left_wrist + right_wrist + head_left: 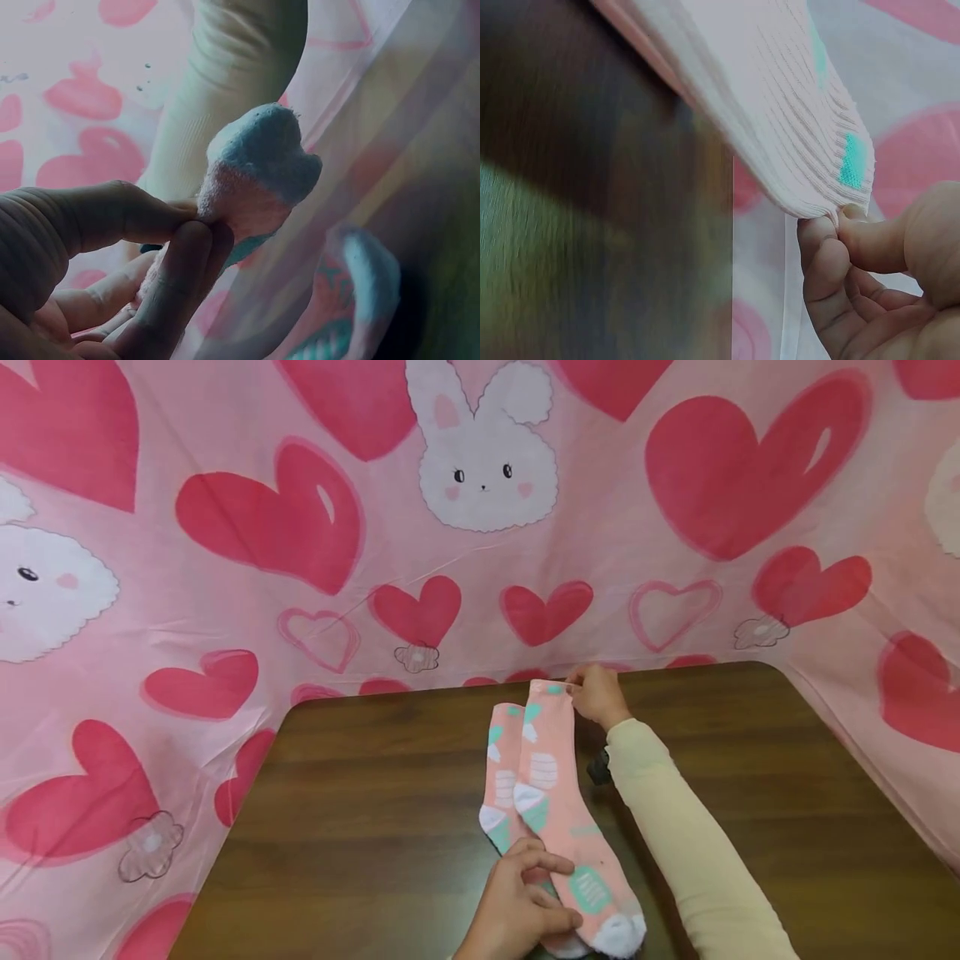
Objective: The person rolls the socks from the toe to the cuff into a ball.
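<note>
Two matching pink socks with white heels and toes and mint-green patches are in the middle of the head view. The nearer sock (553,735) is stretched lengthwise between my hands and overlaps the other sock (501,760), which lies on the table to its left. My left hand (510,893) pinches the held sock's edge near its toe. At the far end my right hand (600,695) pinches a corner of the ribbed cuff (802,150) between thumb and fingers. In the left wrist view the held toe (262,146) is raised above the other sock.
A dark brown wooden table (360,827) spreads under the socks. Pink cloth (480,560) printed with hearts and rabbits hangs behind it and along both sides. A small black object (598,768) shows by the right wrist, below the cream sleeve (675,827).
</note>
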Demonstrator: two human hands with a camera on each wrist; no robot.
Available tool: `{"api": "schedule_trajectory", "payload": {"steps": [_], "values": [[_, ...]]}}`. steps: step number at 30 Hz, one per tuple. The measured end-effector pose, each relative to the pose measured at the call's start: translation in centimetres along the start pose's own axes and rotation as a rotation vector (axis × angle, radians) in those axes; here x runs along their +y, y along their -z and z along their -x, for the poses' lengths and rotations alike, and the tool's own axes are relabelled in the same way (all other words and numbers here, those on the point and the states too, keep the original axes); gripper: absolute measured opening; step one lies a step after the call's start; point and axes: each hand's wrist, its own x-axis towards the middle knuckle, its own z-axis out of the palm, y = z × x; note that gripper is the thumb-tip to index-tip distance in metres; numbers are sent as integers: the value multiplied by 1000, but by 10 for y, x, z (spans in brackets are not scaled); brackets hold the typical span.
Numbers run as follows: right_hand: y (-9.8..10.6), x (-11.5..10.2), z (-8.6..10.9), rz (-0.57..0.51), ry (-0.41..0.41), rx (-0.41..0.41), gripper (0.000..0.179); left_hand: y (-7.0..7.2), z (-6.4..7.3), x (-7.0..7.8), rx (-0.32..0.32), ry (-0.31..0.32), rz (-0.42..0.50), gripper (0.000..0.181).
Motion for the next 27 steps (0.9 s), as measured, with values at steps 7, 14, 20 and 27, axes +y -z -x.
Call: {"api": "schedule_trajectory", "payload": {"steps": [7, 14, 20, 27], "values": [[-15, -10, -5, -4, -1, -7, 11, 14, 6, -2, 15, -60, 5, 41], [-35, -19, -7, -23, -1, -10, 9, 26, 11, -1, 47, -63, -30, 41], [-45, -22, -8, -40, 3, 14, 9, 30, 11, -4, 75, -47, -28, 42], [-51, -23, -10, -48, -3, 18, 10, 33, 8, -7, 80, -41, -31, 42]]}}
